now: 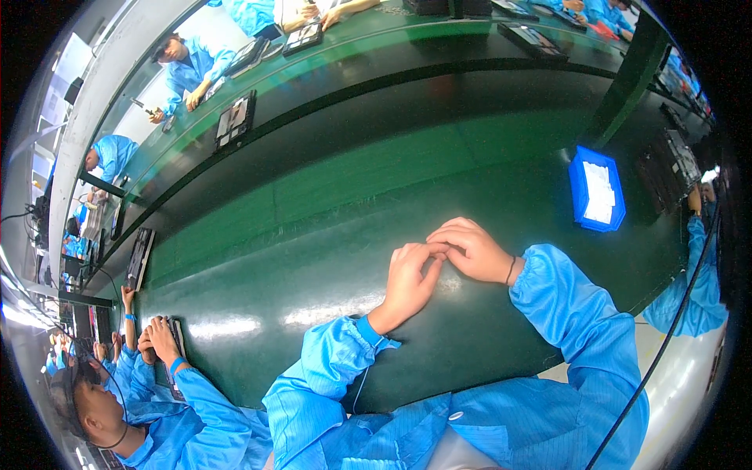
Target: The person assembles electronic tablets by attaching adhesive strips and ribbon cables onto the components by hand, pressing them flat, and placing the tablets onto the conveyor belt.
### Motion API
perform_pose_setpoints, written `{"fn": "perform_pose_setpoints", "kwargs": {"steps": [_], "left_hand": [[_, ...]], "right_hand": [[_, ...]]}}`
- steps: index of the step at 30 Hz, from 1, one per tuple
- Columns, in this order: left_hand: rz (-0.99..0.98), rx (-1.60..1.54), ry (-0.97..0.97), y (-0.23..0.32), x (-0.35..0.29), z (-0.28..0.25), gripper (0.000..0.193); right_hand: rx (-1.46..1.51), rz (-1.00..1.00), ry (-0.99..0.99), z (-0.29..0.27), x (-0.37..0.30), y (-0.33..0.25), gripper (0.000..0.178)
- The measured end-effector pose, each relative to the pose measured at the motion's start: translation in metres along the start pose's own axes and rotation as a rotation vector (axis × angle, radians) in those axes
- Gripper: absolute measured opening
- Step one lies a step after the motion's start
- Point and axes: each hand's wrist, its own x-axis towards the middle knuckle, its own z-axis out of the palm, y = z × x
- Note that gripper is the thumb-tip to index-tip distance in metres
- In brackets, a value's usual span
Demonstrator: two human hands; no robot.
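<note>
My left hand [410, 279] and my right hand [475, 249] meet at the fingertips just above the green worktable [486, 329]. Both have curled, closed fingers, pressed together where they touch. Whatever may be pinched there is hidden or too small to make out. A blue wrist strap [376, 333] with a thin cord hanging from it circles my left wrist. Around the right wrist sits a thin dark band [511, 270]. The thing nearest my right hand is a blue plastic bin [580, 188] holding white pieces [600, 193], farther off to the right.
At left, a co-worker [102, 415] handles a dark flat device [174, 352]. Another device [139, 258] lies beyond. A raised green shelf [376, 94] crosses the far side, carrying a framed panel [234, 120]. Dark stacked parts [674, 168] stand at right, near another person's blue sleeve [693, 290].
</note>
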Motion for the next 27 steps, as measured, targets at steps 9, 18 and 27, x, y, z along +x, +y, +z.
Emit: {"fn": "perform_pose_setpoints", "kwargs": {"steps": [9,18,27], "left_hand": [[-0.008,-0.004,0.0,0.0004,0.0007,0.001,0.024],[-0.005,-0.014,-0.002,0.0004,0.0007,0.0004,0.025],[-0.029,-0.025,-0.005,0.0025,-0.0014,-0.0012,0.024]], "right_hand": [[-0.002,0.002,-0.001,-0.0016,0.0002,-0.0007,0.029],[0.002,0.003,-0.008,-0.0017,0.0005,-0.0009,0.027],[-0.001,0.014,-0.012,-0.0004,-0.0002,-0.0014,0.026]]}}
